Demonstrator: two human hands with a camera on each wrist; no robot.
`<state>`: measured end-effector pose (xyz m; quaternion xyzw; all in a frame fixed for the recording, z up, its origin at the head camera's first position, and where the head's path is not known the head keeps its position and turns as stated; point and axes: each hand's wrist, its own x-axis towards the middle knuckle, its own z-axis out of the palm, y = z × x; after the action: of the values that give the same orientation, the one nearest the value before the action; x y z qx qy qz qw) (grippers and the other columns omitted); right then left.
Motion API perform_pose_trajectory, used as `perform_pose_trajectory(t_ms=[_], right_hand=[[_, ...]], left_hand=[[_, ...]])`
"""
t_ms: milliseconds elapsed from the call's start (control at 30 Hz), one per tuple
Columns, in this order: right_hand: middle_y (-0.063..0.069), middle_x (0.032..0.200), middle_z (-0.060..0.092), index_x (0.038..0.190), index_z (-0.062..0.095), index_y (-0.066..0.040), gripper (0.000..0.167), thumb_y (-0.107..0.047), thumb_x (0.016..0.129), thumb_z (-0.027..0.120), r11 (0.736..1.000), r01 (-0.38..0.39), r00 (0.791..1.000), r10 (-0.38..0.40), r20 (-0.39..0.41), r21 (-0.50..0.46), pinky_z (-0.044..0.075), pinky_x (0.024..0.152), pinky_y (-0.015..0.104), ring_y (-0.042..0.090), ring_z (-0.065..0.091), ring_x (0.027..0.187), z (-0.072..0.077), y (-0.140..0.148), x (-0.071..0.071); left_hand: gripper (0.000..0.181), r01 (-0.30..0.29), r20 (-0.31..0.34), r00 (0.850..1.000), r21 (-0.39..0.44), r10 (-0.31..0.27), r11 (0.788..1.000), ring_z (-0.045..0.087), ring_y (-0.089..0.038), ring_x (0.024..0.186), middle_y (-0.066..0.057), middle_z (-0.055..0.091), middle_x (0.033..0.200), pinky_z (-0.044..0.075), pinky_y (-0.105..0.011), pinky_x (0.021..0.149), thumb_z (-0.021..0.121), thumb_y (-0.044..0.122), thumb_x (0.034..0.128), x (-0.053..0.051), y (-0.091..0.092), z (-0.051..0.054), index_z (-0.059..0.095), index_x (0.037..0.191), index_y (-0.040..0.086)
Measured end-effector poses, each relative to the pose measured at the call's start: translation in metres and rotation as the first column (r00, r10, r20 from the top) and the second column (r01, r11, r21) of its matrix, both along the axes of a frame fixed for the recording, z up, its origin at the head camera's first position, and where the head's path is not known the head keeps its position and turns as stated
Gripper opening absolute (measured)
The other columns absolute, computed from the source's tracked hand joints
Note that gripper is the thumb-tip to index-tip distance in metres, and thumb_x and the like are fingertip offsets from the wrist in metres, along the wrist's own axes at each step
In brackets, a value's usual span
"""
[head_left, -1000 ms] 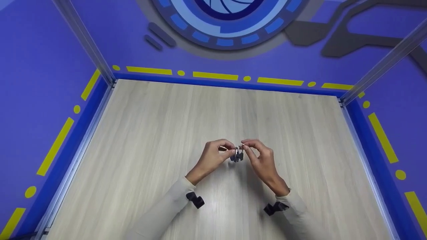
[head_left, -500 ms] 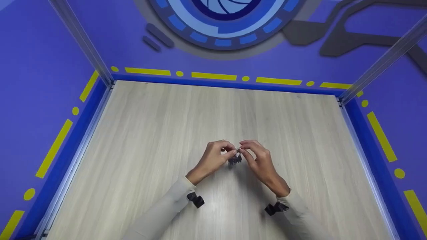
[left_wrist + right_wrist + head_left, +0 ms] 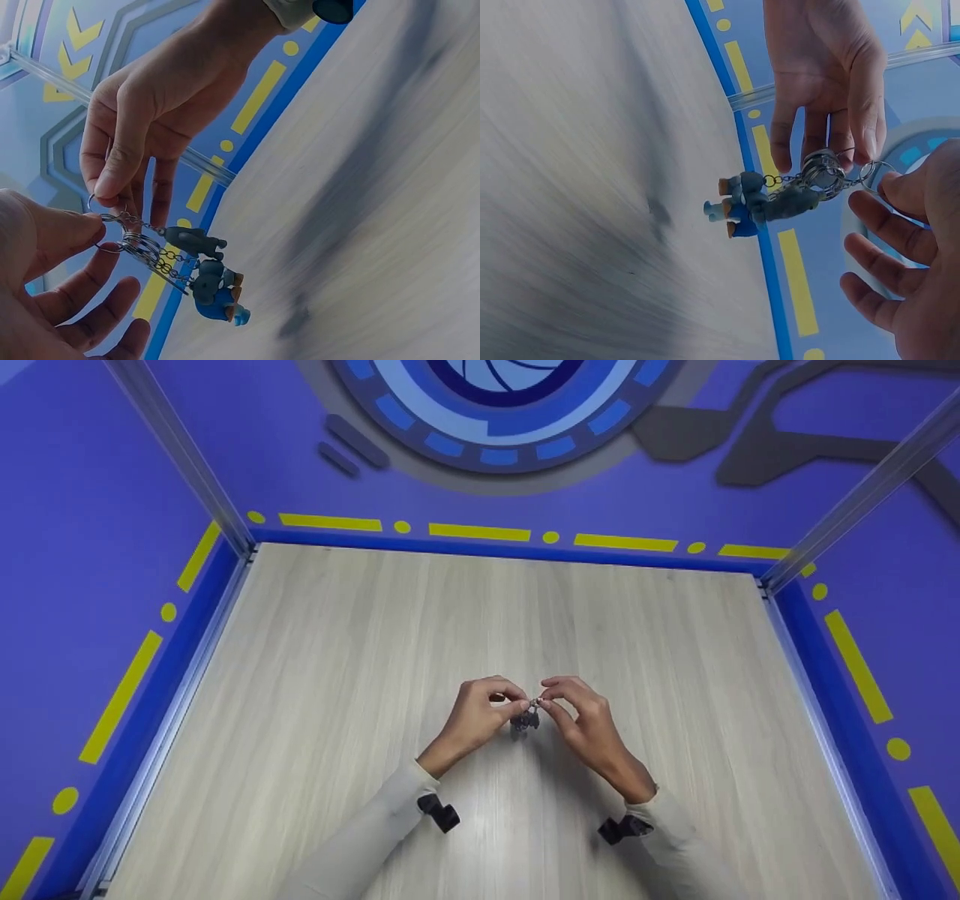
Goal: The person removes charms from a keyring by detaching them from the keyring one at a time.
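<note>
Over the middle of the tabletop, my left hand (image 3: 476, 711) and right hand (image 3: 589, 727) meet fingertip to fingertip. Between them hang small keychain figurines (image 3: 525, 721), dark in the head view. In the left wrist view a grey figurine (image 3: 196, 241) and a blue-and-grey figurine (image 3: 214, 292) dangle on short chains from bunched metal key rings (image 3: 139, 244). My left thumb and index finger pinch the ring bunch. With thumb and fingertip my right hand pinches a separate thin ring (image 3: 877, 172) linked by chain to the bunch. Overlapping rings hide which chain joins which.
The pale wood tabletop (image 3: 360, 645) is bounded by blue printed panels (image 3: 420, 495) at the back and sides. Metal frame posts (image 3: 187, 457) stand at the back corners. Each sleeve carries a black wrist camera (image 3: 439, 812).
My right fingertips have shifted slightly left and down, close to the left ones. The figurines hang a little lower and further left. Both hands keep their pinch.
</note>
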<state>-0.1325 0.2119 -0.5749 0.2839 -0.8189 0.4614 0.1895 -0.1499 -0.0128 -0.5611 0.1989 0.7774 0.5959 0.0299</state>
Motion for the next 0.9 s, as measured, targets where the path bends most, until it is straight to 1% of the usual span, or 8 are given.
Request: perform_pose_trajectory(t_ms=[100, 167, 300, 500, 633, 733, 800, 900], right_hand=[[0.013, 0.117, 0.078, 0.101, 0.076, -0.001, 0.011, -0.010, 0.106, 0.073, 1.000, -0.003, 1.000, 0.003, 0.011, 0.000, 0.055, 0.102, 0.029, 0.037, 0.075, 0.113, -0.0001, 0.0004, 0.0006], [0.012, 0.117, 0.078, 0.101, 0.076, -0.003, 0.003, -0.004, 0.104, 0.075, 1.000, 0.001, 1.000, -0.001, 0.018, -0.001, 0.056, 0.102, 0.030, 0.036, 0.075, 0.113, 0.0003, 0.0001, 0.0010], [0.011, 0.117, 0.078, 0.101, 0.076, -0.005, 0.016, 0.010, 0.096, 0.078, 1.000, 0.013, 1.000, -0.013, 0.027, -0.009, 0.056, 0.102, 0.029, 0.035, 0.075, 0.112, 0.0006, -0.0004, 0.0015], [0.012, 0.118, 0.079, 0.101, 0.076, 0.000, 0.005, 0.004, 0.099, 0.077, 1.000, 0.013, 0.999, -0.012, 0.035, -0.026, 0.053, 0.104, 0.024, 0.037, 0.075, 0.111, -0.0006, 0.0001, 0.0013], [0.012, 0.116, 0.079, 0.100, 0.076, -0.003, 0.012, 0.009, 0.097, 0.077, 0.999, 0.019, 0.999, -0.018, 0.035, -0.041, 0.052, 0.103, 0.020, 0.037, 0.076, 0.109, -0.0029, 0.0006, 0.0012], [0.010, 0.115, 0.079, 0.100, 0.076, -0.005, 0.017, 0.012, 0.095, 0.078, 0.998, 0.025, 0.999, -0.023, 0.035, -0.059, 0.052, 0.103, 0.020, 0.036, 0.076, 0.108, -0.0045, 0.0005, 0.0018], [0.009, 0.115, 0.079, 0.100, 0.076, -0.005, 0.017, 0.012, 0.095, 0.077, 0.997, 0.026, 0.999, -0.023, 0.043, -0.071, 0.052, 0.102, 0.019, 0.036, 0.076, 0.107, -0.0050, 0.0001, 0.0030], [0.008, 0.115, 0.079, 0.100, 0.076, -0.006, 0.016, 0.010, 0.097, 0.077, 0.996, 0.031, 0.998, -0.026, 0.061, -0.089, 0.052, 0.102, 0.020, 0.036, 0.076, 0.108, -0.0043, -0.0010, 0.0046]], left_hand=[[0.005, 0.002, 0.001, 1.000, 0.000, -0.002, 1.000, 0.073, -0.011, 0.094, -0.004, 0.081, 0.096, 0.061, -0.051, 0.098, 0.083, 0.011, 0.0979, 0.0007, -0.0009, -0.0002, 0.084, 0.095, 0.006], [0.005, 0.002, 0.002, 1.000, 0.008, -0.002, 1.000, 0.073, -0.012, 0.094, -0.004, 0.081, 0.096, 0.061, -0.052, 0.097, 0.083, 0.010, 0.0979, 0.0011, -0.0014, -0.0007, 0.084, 0.095, 0.006], [0.006, 0.006, 0.016, 1.000, 0.038, -0.006, 0.999, 0.074, -0.013, 0.094, -0.007, 0.081, 0.096, 0.061, -0.053, 0.097, 0.082, 0.010, 0.0983, 0.0014, -0.0022, -0.0014, 0.084, 0.095, 0.005], [0.006, 0.010, 0.043, 0.999, 0.072, -0.013, 0.997, 0.074, -0.014, 0.094, -0.007, 0.081, 0.098, 0.061, -0.054, 0.098, 0.082, 0.008, 0.0988, 0.0013, -0.0036, -0.0022, 0.084, 0.097, 0.003], [0.004, 0.020, 0.098, 0.995, 0.137, -0.034, 0.990, 0.075, -0.021, 0.096, -0.004, 0.081, 0.099, 0.061, -0.054, 0.099, 0.082, 0.009, 0.0992, 0.0020, -0.0058, -0.0040, 0.084, 0.099, 0.005], [0.005, 0.024, 0.150, 0.987, 0.195, -0.054, 0.981, 0.075, -0.026, 0.097, -0.003, 0.080, 0.100, 0.061, -0.051, 0.099, 0.081, 0.010, 0.0999, 0.0029, -0.0080, -0.0056, 0.085, 0.100, 0.007], [0.006, 0.021, 0.176, 0.982, 0.222, -0.062, 0.975, 0.075, -0.026, 0.098, -0.003, 0.080, 0.101, 0.061, -0.047, 0.099, 0.081, 0.011, 0.1003, 0.0032, -0.0090, -0.0071, 0.085, 0.101, 0.007], [0.007, 0.015, 0.200, 0.978, 0.229, -0.062, 0.973, 0.074, -0.021, 0.099, -0.004, 0.080, 0.103, 0.060, -0.044, 0.100, 0.080, 0.011, 0.1008, 0.0029, -0.0098, -0.0082, 0.084, 0.102, 0.005]])
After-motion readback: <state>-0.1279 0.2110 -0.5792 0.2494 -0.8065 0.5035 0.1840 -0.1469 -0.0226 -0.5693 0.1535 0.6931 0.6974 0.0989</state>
